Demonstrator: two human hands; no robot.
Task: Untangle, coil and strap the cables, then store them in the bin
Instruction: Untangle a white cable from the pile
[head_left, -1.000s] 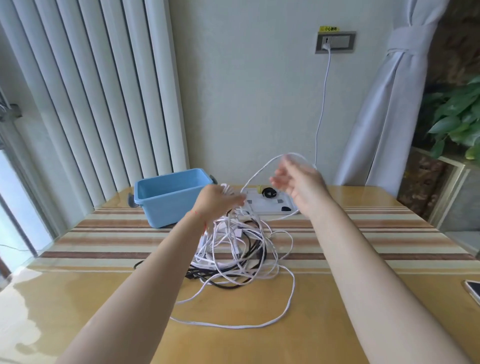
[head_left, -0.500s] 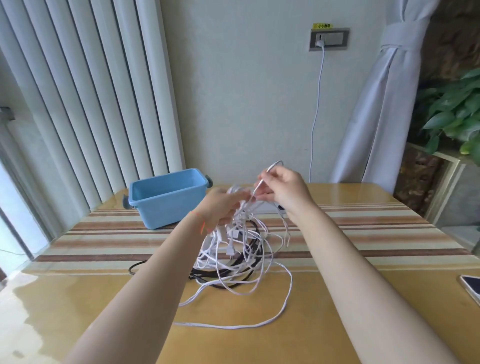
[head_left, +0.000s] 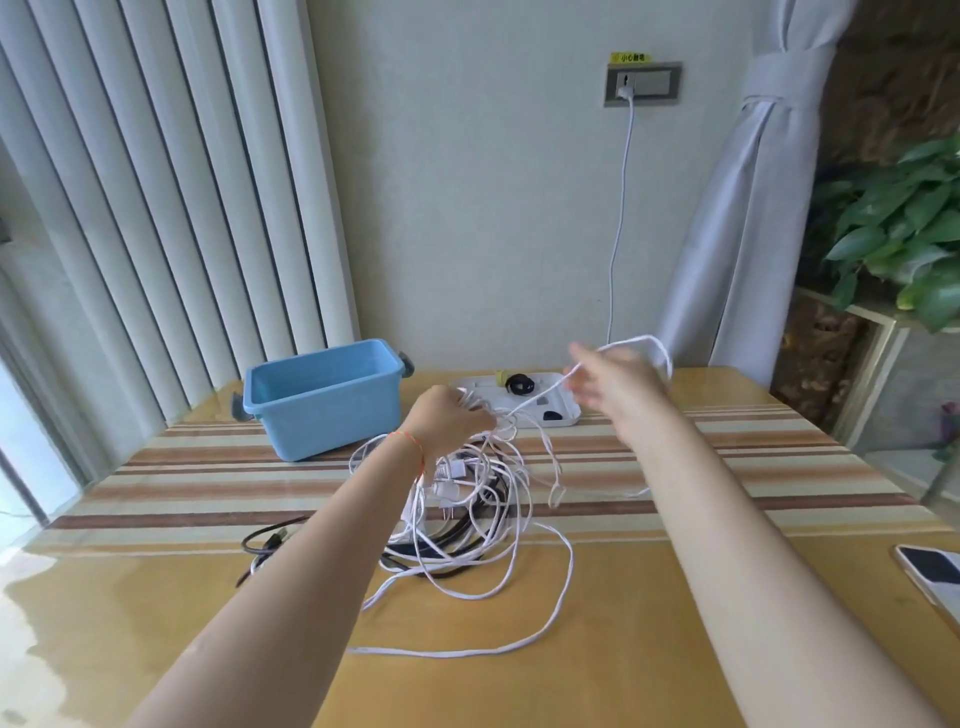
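1. The left hand (head_left: 449, 421) has its grip bunched round the top of the cable tangle (head_left: 467, 509), fingers curled over a gathered knot of white strands and holding it lifted, while the bulk of it trails down onto the worktop (head_left: 156, 597).

2. The right hand (head_left: 615, 387) is blurred with motion; a single white strand (head_left: 535, 397) runs taut from the left fist up to it and loops over behind it, so I judge it is pinching that strand, though I cannot make out the fingertips clearly.

3. To do this step well, I'd say keep the left grip as the anchor and draw only that one strand out sideways with the right, slowly (a hard tug would likely cinch the knots lower down).

4. If it snags, feed slack back and follow the strand to where it crosses the black cable (head_left: 447, 545) lying under the white loops, rather than pulling harder.

5. The long white loop (head_left: 566, 587) sprawled toward the near edge looks like free length, probably the easiest end to clear first.

6. The blue bin (head_left: 322, 415) stands on the worktop, just left of the tangle, nothing visible inside it; nothing is coiled or strapped yet.

7. Behind the hands lies a white tray (head_left: 561, 410), with what may be straps on it.
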